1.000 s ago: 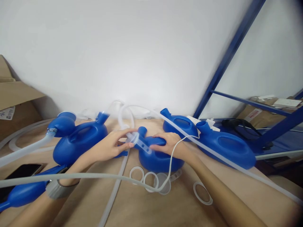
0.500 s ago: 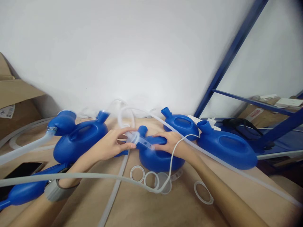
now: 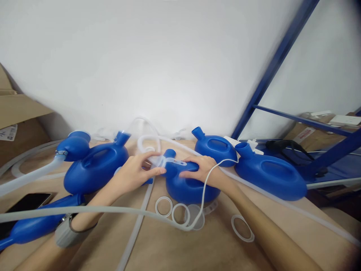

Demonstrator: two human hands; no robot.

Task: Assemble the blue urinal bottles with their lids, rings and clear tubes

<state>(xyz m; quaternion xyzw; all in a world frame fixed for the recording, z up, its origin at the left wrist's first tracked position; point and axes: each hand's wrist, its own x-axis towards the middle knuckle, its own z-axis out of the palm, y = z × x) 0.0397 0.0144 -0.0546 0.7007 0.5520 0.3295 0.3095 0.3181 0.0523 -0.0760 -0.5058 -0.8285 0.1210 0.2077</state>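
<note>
In the middle of the table a blue plastic urinal bottle point(image 3: 183, 191) lies with its short neck point(image 3: 170, 153) toward the wall. My right hand point(image 3: 203, 171) is closed round the bottle's handle, thumb on the near side. My left hand point(image 3: 137, 170) pinches a translucent cap point(image 3: 158, 162) between thumb and fingers, just left of the neck. From the cap a holed strap point(image 3: 179, 162) runs right across the top of the bottle to near my right fingertips. Whether the cap touches the neck I cannot tell.
More blue bottles stand left point(image 3: 96, 167) and right point(image 3: 269, 177). White rings point(image 3: 164, 198) and a clear disc point(image 3: 200, 222) lie in front. A pale hose point(image 3: 135, 229) crosses the table, and a thin white cable point(image 3: 207, 184) hangs before my right wrist. A phone point(image 3: 34, 201) lies left.
The cap's strap has swung up from slanting down across the bottle's front to lying along its top. The hose behind has sunk lower. Both hands stay nearly in place.
</note>
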